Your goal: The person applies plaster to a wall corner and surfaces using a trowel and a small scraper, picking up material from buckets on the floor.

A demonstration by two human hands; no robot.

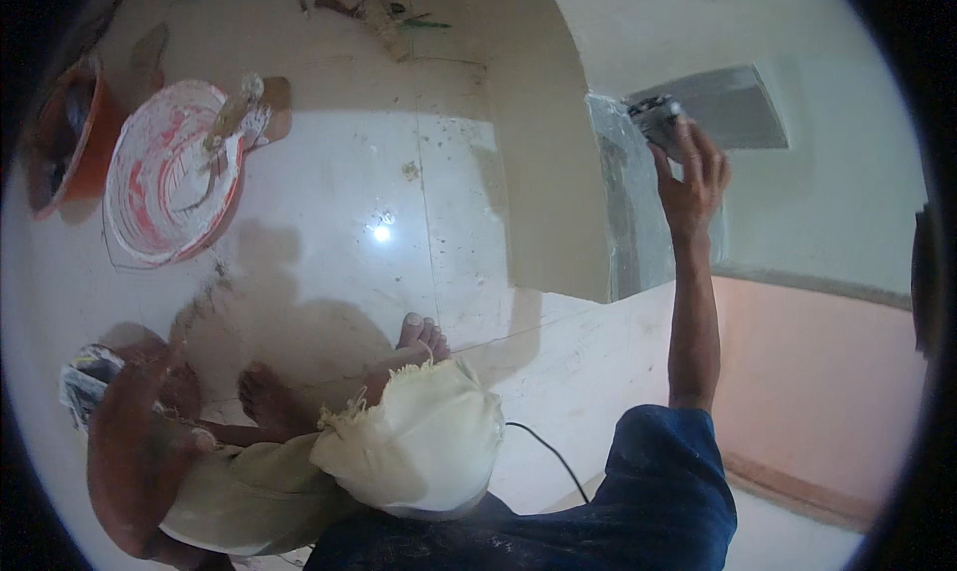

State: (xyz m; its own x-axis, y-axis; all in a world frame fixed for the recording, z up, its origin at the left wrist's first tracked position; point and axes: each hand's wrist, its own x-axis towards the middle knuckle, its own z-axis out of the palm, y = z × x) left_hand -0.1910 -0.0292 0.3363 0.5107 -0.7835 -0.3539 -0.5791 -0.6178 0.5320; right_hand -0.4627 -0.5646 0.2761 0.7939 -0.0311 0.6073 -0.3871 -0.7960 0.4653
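Grey, rough plaster covers a strip of wall (pixel 630 207) just to the left of the right hand (pixel 693 187). This hand is raised on a stretched arm, and its thumb and fingers close around a small dark block (pixel 655 125). The block is in front of the fingertips, at the upper part of the grey strip, but I cannot tell if it presses on the surface. Just beyond the block and to its right, a second grey patch (pixel 743 111) lies on the pale wall (pixel 842 182). Below the right hand, to the right of the forearm, a pink surface (pixel 807 357) is seen.

The left hand (pixel 171 384) is low, far from the right one, and in shadow. Next to it, on its outer side, is a grey and white thing (pixel 92 374); I cannot tell if the fingers grip it or only stay near.

Ahead of the left hand, on the shiny floor (pixel 349 187), stands a red bucket (pixel 138 187) with much white paste on its inside. A tool (pixel 231 123), also dirty with paste, leans in it. An orange bucket (pixel 88 157) is just beside, more to the left. Between the two hands are bare feet (pixel 267 397), pale shorts (pixel 424 436) and a black cable (pixel 548 448).
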